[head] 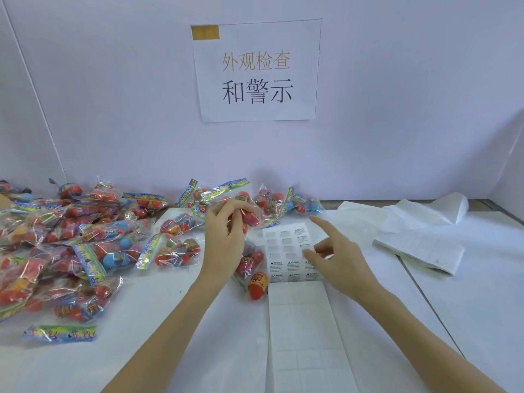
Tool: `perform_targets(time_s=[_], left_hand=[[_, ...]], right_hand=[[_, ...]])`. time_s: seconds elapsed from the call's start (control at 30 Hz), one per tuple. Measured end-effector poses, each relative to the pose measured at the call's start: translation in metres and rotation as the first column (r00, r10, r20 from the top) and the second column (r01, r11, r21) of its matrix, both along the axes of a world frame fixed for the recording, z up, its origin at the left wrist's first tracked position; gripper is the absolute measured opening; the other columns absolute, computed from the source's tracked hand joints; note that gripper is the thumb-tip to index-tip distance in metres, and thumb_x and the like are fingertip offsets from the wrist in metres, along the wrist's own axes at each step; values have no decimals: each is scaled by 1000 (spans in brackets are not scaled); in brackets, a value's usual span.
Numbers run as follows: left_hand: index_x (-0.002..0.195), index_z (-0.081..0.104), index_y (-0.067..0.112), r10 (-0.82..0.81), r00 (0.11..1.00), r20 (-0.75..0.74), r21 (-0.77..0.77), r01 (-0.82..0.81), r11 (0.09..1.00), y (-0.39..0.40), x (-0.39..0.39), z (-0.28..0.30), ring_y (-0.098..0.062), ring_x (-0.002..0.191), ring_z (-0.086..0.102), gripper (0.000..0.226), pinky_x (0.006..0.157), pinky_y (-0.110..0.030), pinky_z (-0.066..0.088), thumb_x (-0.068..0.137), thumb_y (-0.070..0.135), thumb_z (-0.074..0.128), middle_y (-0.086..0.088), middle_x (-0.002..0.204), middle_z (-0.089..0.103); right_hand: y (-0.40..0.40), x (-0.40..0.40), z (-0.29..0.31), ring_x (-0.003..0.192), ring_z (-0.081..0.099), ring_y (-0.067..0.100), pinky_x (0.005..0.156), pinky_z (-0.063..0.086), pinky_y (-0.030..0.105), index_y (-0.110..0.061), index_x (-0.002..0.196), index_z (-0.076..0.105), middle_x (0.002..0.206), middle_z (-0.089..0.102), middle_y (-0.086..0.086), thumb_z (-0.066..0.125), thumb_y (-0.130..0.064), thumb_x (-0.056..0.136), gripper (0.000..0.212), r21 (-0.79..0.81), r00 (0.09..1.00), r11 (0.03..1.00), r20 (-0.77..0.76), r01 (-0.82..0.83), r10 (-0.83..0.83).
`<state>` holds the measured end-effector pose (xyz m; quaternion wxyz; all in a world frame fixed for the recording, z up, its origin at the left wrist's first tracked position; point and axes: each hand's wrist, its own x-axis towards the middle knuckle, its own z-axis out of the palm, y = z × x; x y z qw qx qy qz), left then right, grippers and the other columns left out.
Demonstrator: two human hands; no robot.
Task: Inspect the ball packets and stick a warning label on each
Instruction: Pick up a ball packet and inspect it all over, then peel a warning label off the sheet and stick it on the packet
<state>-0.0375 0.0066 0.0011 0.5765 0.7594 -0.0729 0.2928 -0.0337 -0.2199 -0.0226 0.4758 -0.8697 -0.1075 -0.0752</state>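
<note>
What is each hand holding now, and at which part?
The left hand grips a ball packet around its middle. The right hand is over the label sheet; whether it pinches a label cannot be told.

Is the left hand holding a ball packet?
Yes, the left hand grips a ball packet above the table.

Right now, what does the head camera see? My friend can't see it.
The left hand holds a ball packet while the right hand picks at a label sheet. More packets lie piled at left.
</note>
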Motion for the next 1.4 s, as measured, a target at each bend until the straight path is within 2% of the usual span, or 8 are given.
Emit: perform_targets(time_s=[0.07,0.17,0.37,0.5,0.67,0.87,1.13,1.4], left_hand=[[100,71,31,32,999,-32,23,-31,999,-4,-1,-1,-15,104,59,31,96,-44,50,106,9,52,15,106,60],[110,65,43,34,990,-139,83,-22,996,-8,-4,-1,12,92,54,19,88,-3,40,96,31,72,-6,127,42],[124,58,57,-76,964,-254,74,98,992,-10,-6,-1,4,104,59,57,98,-25,54,72,61,82,6,132,31],[102,71,41,-82,988,-132,87,94,992,-11,-4,-2,4,102,58,23,92,-20,54,86,32,84,13,123,38],[91,75,35,-70,990,-119,171,90,981,-11,-2,-4,-9,112,50,10,93,-19,47,90,45,75,4,110,50],[88,77,30,-126,985,-121,180,147,973,-11,2,-9,3,110,50,31,93,-24,48,91,57,61,16,116,44],[93,75,40,-164,977,-139,213,191,958,-8,3,-9,23,116,37,23,107,-43,49,89,58,61,23,119,39],[86,74,44,-179,971,-159,184,208,961,-11,-4,-4,7,115,46,21,84,-13,51,84,62,66,7,112,45]], right_hand=[[0,0,3,82,69,10,80,52,17,-46,152,42,90,74,1,72,-12,95,72,148,997,988,-54,-54,62],[-3,-7,16,82,67,16,73,54,23,-60,144,42,98,69,13,61,-1,98,77,310,980,939,-77,-151,183],[0,-15,28,107,59,53,98,53,60,-56,146,45,116,65,30,48,12,95,85,301,941,898,-9,-321,339],[-1,-14,26,94,60,44,82,50,50,-52,142,53,101,66,26,53,-5,94,67,282,935,893,62,-351,348],[2,-12,24,93,70,10,75,53,22,-37,132,65,95,73,-16,66,-14,101,38,186,957,962,247,-200,151],[-1,-9,22,81,65,11,71,50,20,-29,102,73,85,68,-6,75,-15,94,16,117,953,992,302,-53,15],[-1,-8,23,101,61,2,80,50,14,-26,123,71,113,61,-8,68,-18,100,25,47,956,998,291,-42,26],[-4,-10,27,100,67,7,81,51,16,-31,110,70,103,73,-9,70,-11,97,24,90,931,995,364,-52,16]])
